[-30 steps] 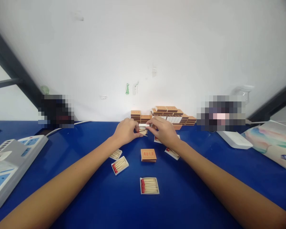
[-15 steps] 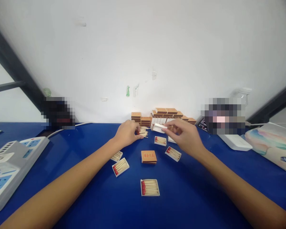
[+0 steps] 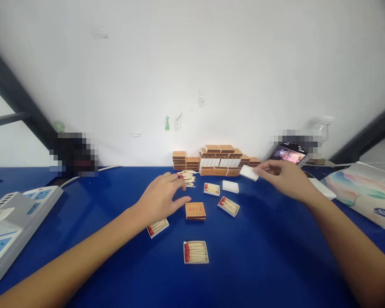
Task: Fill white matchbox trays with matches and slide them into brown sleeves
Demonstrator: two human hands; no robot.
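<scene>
My right hand point(image 3: 285, 179) pinches a white matchbox tray point(image 3: 249, 173) out to the right, above the blue table point(image 3: 259, 256). My left hand point(image 3: 162, 197) hovers low with its fingers spread, just left of an orange matchbox point(image 3: 195, 211) and near a loose pile of matches point(image 3: 187, 178). Open trays full of red-tipped matches lie around: one tray point(image 3: 195, 252) nearest me, another point(image 3: 157, 227) under my left wrist, a third point(image 3: 228, 206) and a further tray point(image 3: 211, 188) beyond. An overturned white tray point(image 3: 230, 186) lies beside them.
Stacked orange matchboxes and a row of white trays point(image 3: 218, 160) stand against the wall. A white power strip point(image 3: 9, 222) sits at the far left. A phone point(image 3: 288, 155), a white box point(image 3: 321, 188) and a tissue pack point(image 3: 362, 194) lie at the right.
My right hand has carried the white tray from the match pile out to the right. My left hand has drawn back from the pile and opened near the orange matchbox.
</scene>
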